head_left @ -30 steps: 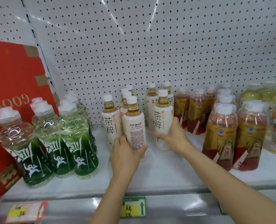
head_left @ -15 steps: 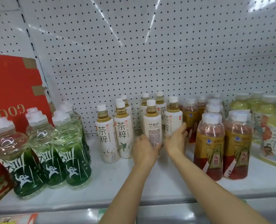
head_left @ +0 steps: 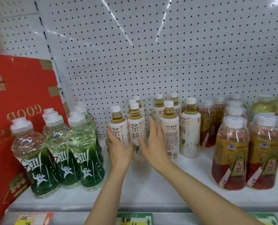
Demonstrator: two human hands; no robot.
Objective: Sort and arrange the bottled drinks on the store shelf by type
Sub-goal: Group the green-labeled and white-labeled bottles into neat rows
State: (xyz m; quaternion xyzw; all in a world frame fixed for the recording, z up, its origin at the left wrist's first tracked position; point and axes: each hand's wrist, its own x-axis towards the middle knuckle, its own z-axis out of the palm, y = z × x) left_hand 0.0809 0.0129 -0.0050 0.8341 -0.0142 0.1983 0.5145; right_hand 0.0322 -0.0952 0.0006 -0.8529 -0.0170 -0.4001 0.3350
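White-labelled tea bottles stand in two clusters mid-shelf. My left hand (head_left: 118, 149) is wrapped around the front of the leftmost tea bottle (head_left: 118, 127), fingers touching its neighbour (head_left: 135, 127). My right hand (head_left: 154, 142) is flat and open, fingers apart, in the gap between that pair and a tea bottle turned label-backward (head_left: 170, 132). More tea bottles (head_left: 190, 129) stand to the right of it and behind.
Green sports-cap bottles (head_left: 60, 151) crowd the left, beside a red carton (head_left: 19, 101). Amber-and-red bottles (head_left: 231, 151) and pale green bottles (head_left: 268, 108) fill the right. White shelf (head_left: 151, 192) has a pegboard back and price tags along its front edge.
Both hands left the label-backward bottle on the right and moved left. My left hand now grips the leftmost tea bottle; my right hand has opened beside the pair.
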